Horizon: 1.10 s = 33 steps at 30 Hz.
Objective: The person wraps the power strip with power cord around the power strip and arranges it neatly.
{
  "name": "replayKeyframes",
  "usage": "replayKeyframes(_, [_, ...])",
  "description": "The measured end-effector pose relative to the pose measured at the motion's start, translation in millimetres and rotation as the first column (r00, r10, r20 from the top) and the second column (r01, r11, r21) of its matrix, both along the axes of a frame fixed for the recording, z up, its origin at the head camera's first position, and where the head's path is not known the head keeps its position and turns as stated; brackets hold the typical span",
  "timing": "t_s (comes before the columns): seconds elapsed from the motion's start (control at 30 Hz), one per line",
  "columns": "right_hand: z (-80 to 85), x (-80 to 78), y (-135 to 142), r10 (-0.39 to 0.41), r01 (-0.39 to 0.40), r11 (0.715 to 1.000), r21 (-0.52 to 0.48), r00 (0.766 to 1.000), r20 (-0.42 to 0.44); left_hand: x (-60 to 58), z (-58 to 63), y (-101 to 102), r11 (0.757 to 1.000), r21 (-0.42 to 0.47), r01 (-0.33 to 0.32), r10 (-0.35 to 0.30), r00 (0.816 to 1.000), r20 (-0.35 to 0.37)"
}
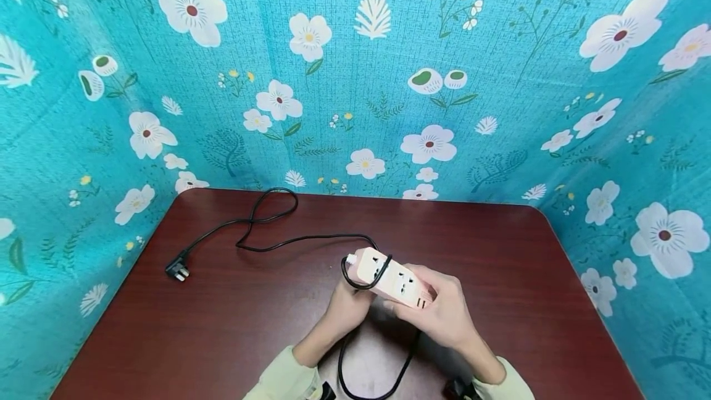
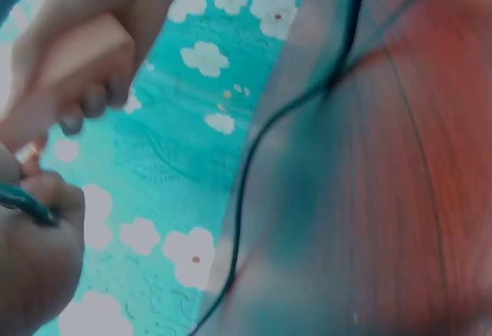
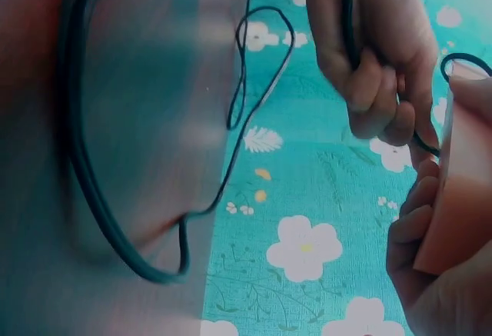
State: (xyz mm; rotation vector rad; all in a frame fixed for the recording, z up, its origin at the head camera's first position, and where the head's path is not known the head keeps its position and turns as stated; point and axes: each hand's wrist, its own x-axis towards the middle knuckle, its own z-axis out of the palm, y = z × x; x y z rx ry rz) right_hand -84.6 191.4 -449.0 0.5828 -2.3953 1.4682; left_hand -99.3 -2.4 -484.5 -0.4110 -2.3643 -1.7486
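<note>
A white power strip (image 1: 392,283) is tilted above the table in the head view, its sockets facing up. My right hand (image 1: 446,310) grips its right end, with the thumb on the near side. At its left end, my left hand (image 1: 349,302) holds the black power cord (image 3: 348,13), which runs through its curled fingers in the right wrist view. One turn of cord crosses over the strip near that end. A slack loop of cord (image 1: 340,363) hangs between my forearms. In the left wrist view the power strip (image 2: 84,51) is blurred in my right hand.
The black plug (image 1: 178,268) lies at the left of the dark red table (image 1: 233,307), prongs toward the near side. From it the cord winds in a loose loop near the back edge. Blue flowered cloth (image 1: 344,79) hangs behind and along both sides.
</note>
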Motion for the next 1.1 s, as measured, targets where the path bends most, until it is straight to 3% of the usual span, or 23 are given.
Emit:
replayKeyframes(0.07, [0.1, -1.9, -0.5, -0.02, 0.02, 1.0, 0.005, 1.0, 0.002, 0.6, 5.2, 1.2, 0.998, 0.066, 0.008, -0.012, 0.998, 0.062])
replayKeyframes(0.17, [-1.9, -4.0, -1.4, -0.056, 0.055, 0.998, 0.03, 0.998, 0.017, 0.2, 12.7, 3.2, 0.991, 0.133, 0.014, -0.027, 0.995, 0.099])
replayKeyframes(0.33, [-8.0, -6.8, -1.9, -0.127, 0.127, 0.99, 0.061, 0.992, -0.003, 0.0, 21.3, 4.8, 0.987, 0.159, 0.011, -0.036, 0.987, 0.158])
replayKeyframes(0.4, [-10.4, -7.5, -1.6, -0.135, 0.137, 0.988, 0.072, 0.99, -0.031, 0.4, 22.2, 5.0, 0.976, 0.215, 0.037, -0.086, 0.971, 0.221])
replayKeyframes(0.47, [-12.2, -8.3, -1.4, -0.127, 0.132, 0.987, 0.086, 0.99, -0.065, 0.7, 21.8, 5.4, 0.948, 0.314, 0.056, -0.156, 0.941, 0.301])
replayKeyframes(0.6, [-14.0, -11.8, -1.8, -0.128, 0.151, 0.98, 0.131, 0.978, -0.167, 1.9, 22.0, 5.9, 0.855, 0.518, 0.027, -0.295, 0.846, 0.443])
replayKeyframes(0.73, [-14.8, -15.8, -2.8, -0.146, 0.193, 0.968, 0.16, 0.953, -0.267, 0.8, 23.8, 4.0, 0.811, 0.585, -0.01, -0.348, 0.795, 0.496])
replayKeyframes(0.8, [-14.2, -17.1, -2.6, -0.152, 0.211, 0.963, 0.167, 0.939, -0.307, 0.4, 24.0, 1.4, 0.816, 0.578, -0.005, -0.359, 0.779, 0.514])
replayKeyframes(0.97, [-10.7, -19.6, 2.1, -0.206, 0.285, 0.942, 0.176, 0.907, -0.367, 4.3, 19.3, -9.3, 0.861, 0.503, 0.07, -0.388, 0.73, 0.563])
replayKeyframes(1.1, [-7.7, -23.1, 9.0, -0.253, 0.354, 0.914, 0.198, 0.879, -0.404, 8.0, 15.3, -18.9, 0.863, 0.489, 0.13, -0.431, 0.695, 0.576])
